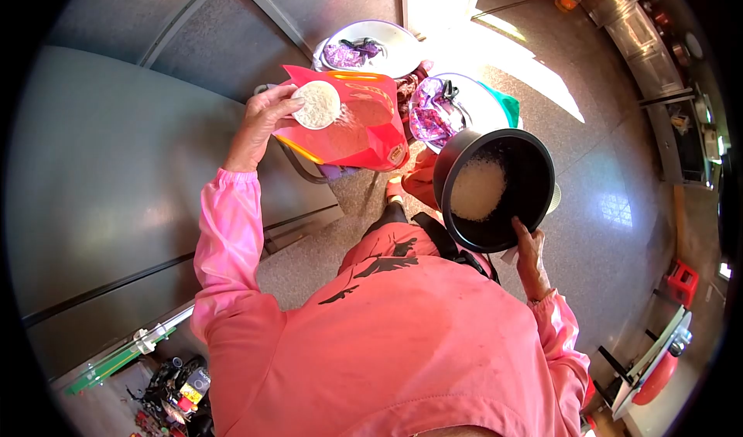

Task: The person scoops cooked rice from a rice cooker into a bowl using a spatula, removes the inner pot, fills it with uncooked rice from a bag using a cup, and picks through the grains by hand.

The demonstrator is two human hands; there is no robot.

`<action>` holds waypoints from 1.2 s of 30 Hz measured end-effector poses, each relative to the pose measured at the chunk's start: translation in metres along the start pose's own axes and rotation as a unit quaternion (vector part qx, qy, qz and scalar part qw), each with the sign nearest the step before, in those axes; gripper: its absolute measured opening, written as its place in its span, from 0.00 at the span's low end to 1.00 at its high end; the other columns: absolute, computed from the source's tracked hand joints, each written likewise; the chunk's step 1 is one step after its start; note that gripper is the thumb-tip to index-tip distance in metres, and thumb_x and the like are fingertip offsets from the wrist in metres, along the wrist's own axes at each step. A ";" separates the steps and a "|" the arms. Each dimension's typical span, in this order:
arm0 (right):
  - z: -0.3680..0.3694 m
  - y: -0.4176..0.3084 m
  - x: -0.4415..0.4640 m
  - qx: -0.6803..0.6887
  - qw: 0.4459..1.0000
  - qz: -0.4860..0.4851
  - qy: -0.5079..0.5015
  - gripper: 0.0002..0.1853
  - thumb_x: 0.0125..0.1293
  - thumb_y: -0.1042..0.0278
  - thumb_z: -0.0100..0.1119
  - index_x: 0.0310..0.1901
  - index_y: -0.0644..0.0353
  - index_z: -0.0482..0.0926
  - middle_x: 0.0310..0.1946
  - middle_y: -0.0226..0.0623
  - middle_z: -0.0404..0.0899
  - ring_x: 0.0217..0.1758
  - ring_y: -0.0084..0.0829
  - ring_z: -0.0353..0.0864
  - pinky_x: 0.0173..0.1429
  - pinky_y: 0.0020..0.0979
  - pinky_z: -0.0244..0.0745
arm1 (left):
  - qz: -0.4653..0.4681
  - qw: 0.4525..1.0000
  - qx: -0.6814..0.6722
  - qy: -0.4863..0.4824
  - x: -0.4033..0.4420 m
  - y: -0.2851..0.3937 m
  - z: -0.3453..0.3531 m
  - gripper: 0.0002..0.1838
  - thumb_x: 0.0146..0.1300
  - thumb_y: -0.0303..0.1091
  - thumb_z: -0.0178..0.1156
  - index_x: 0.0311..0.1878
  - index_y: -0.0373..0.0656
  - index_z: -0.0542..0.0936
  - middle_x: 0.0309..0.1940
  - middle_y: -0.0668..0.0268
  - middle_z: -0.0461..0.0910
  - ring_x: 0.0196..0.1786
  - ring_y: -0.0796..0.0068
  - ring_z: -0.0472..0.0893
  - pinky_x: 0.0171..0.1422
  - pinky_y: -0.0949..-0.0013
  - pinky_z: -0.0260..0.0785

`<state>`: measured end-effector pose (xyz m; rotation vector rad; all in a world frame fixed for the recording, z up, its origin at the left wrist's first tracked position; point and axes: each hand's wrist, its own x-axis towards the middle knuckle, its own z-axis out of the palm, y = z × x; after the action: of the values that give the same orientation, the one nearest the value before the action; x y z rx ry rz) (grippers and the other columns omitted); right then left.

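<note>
My left hand (259,127) is closed on a small white cup (317,105) filled with white rice. The cup is over a red rice bag (357,137) with yellow-orange edging. Some white grains show just to the right of the cup. With my right hand (531,260) I grip the rim of a dark inner pot (537,170), thumb on the inside edge. The pot is tilted towards me, and white rice (477,190) covers part of its bottom. My right fingers are mostly hidden behind the pot.
Two pale tubs stand beyond the bag, one (389,38) farther off and one (484,116) nearer, both with purple patterned bags. A large grey panel (116,174) fills the left side. A red stool (682,282) and a metal counter (638,42) are on the right.
</note>
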<state>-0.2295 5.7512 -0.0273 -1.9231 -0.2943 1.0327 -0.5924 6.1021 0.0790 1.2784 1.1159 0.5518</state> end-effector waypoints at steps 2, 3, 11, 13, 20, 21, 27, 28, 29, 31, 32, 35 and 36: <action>-0.001 0.002 0.002 -0.008 1.000 0.006 0.003 0.19 0.56 0.59 0.60 0.38 0.70 0.80 0.31 0.34 0.80 0.32 0.24 0.75 0.38 0.27 0.68 | -0.006 1.000 -0.029 -0.002 0.000 -0.003 -0.002 0.23 0.56 0.36 0.61 0.53 0.35 0.72 0.42 0.64 0.78 0.43 0.78 0.78 0.50 0.73 0.71; -0.001 0.002 0.002 -0.008 1.000 0.002 0.000 0.19 0.56 0.59 0.60 0.38 0.70 0.80 0.31 0.34 0.80 0.32 0.24 0.74 0.38 0.27 0.68 | -0.003 0.999 -0.032 -0.004 0.000 -0.005 -0.003 0.23 0.56 0.36 0.61 0.53 0.35 0.72 0.42 0.65 0.78 0.43 0.78 0.78 0.50 0.73 0.71; 0.000 0.001 0.000 -0.001 1.000 -0.002 0.008 0.18 0.56 0.59 0.61 0.37 0.70 0.80 0.30 0.35 0.81 0.32 0.25 0.76 0.38 0.27 0.69 | 0.101 0.993 0.034 0.056 -0.001 -0.004 -0.002 0.22 0.53 0.36 0.65 0.49 0.35 0.75 0.39 0.65 0.78 0.41 0.78 0.78 0.45 0.74 0.72; 0.000 -0.002 -0.001 -0.013 1.000 0.014 -0.005 0.19 0.58 0.59 0.59 0.40 0.71 0.79 0.33 0.37 0.81 0.35 0.26 0.77 0.42 0.27 0.70 | 0.071 0.996 -0.007 0.057 -0.007 0.005 -0.002 0.20 0.53 0.34 0.64 0.48 0.35 0.76 0.39 0.65 0.78 0.42 0.77 0.79 0.45 0.74 0.72; 0.003 -0.006 0.002 -0.010 1.000 0.015 0.000 0.17 0.57 0.60 0.61 0.37 0.70 0.80 0.31 0.36 0.81 0.33 0.25 0.77 0.39 0.27 0.70 | -0.027 0.967 -0.253 -0.014 0.002 -0.020 -0.020 0.18 0.57 0.34 0.60 0.49 0.36 0.73 0.46 0.58 0.75 0.49 0.64 0.77 0.49 0.62 0.75; 0.002 -0.004 0.003 -0.003 1.000 0.010 -0.003 0.17 0.56 0.60 0.61 0.37 0.70 0.80 0.31 0.36 0.81 0.33 0.25 0.77 0.40 0.27 0.70 | -0.036 0.960 -0.276 -0.036 0.003 -0.021 -0.020 0.21 0.58 0.36 0.59 0.52 0.36 0.71 0.50 0.56 0.73 0.52 0.63 0.75 0.51 0.60 0.74; 0.000 0.000 0.008 -0.011 1.000 0.004 -0.008 0.19 0.58 0.61 0.59 0.42 0.72 0.78 0.35 0.37 0.81 0.37 0.25 0.77 0.44 0.27 0.71 | -0.009 0.929 -0.355 -0.104 -0.005 -0.010 -0.006 0.27 0.58 0.38 0.59 0.57 0.34 0.66 0.56 0.55 0.69 0.57 0.58 0.71 0.53 0.55 0.72; 0.000 0.001 0.009 -0.008 1.000 0.003 -0.011 0.19 0.58 0.61 0.59 0.41 0.72 0.79 0.35 0.37 0.81 0.37 0.25 0.77 0.44 0.27 0.71 | -0.004 0.922 -0.370 -0.112 -0.007 -0.010 -0.001 0.27 0.58 0.38 0.59 0.57 0.34 0.66 0.55 0.55 0.69 0.57 0.58 0.71 0.54 0.54 0.72; -0.001 0.002 0.010 -0.005 1.000 0.002 -0.014 0.19 0.58 0.61 0.59 0.41 0.72 0.79 0.35 0.37 0.81 0.37 0.25 0.77 0.43 0.27 0.70 | -0.006 0.927 -0.356 -0.114 -0.007 -0.006 0.007 0.27 0.58 0.38 0.59 0.57 0.34 0.67 0.55 0.56 0.70 0.57 0.60 0.72 0.55 0.55 0.71; -0.001 0.000 0.010 -0.018 1.000 0.007 -0.009 0.19 0.58 0.61 0.59 0.41 0.72 0.79 0.34 0.36 0.81 0.37 0.24 0.77 0.43 0.27 0.70 | -0.009 0.937 -0.328 -0.122 -0.009 0.007 0.030 0.27 0.57 0.38 0.60 0.57 0.34 0.68 0.53 0.58 0.72 0.56 0.63 0.72 0.57 0.58 0.69; 0.000 -0.001 0.010 -0.024 1.000 0.010 -0.007 0.18 0.58 0.61 0.59 0.40 0.72 0.79 0.34 0.36 0.81 0.36 0.24 0.77 0.43 0.27 0.70 | 0.000 0.945 -0.302 -0.130 -0.012 0.015 0.040 0.26 0.57 0.37 0.60 0.57 0.34 0.69 0.52 0.59 0.73 0.55 0.66 0.73 0.58 0.60 0.69; -0.002 -0.008 0.006 -0.027 0.999 -0.009 -0.034 0.17 0.59 0.61 0.59 0.40 0.71 0.79 0.33 0.34 0.81 0.36 0.23 0.77 0.41 0.26 0.70 | 0.011 0.959 -0.242 -0.151 -0.022 0.030 0.064 0.23 0.58 0.37 0.59 0.54 0.34 0.73 0.47 0.63 0.77 0.51 0.73 0.76 0.60 0.67 0.67; -0.002 -0.006 0.008 -0.019 0.999 -0.014 -0.039 0.17 0.59 0.61 0.59 0.40 0.70 0.79 0.33 0.34 0.81 0.35 0.23 0.77 0.41 0.26 0.70 | 0.006 0.961 -0.227 -0.158 -0.024 0.035 0.074 0.23 0.58 0.37 0.59 0.54 0.34 0.73 0.47 0.63 0.77 0.51 0.73 0.76 0.60 0.67 0.67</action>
<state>-0.2222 5.7580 -0.0265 -1.9088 -0.3872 1.0919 -0.5288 6.0564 0.1133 0.9301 0.6642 0.5516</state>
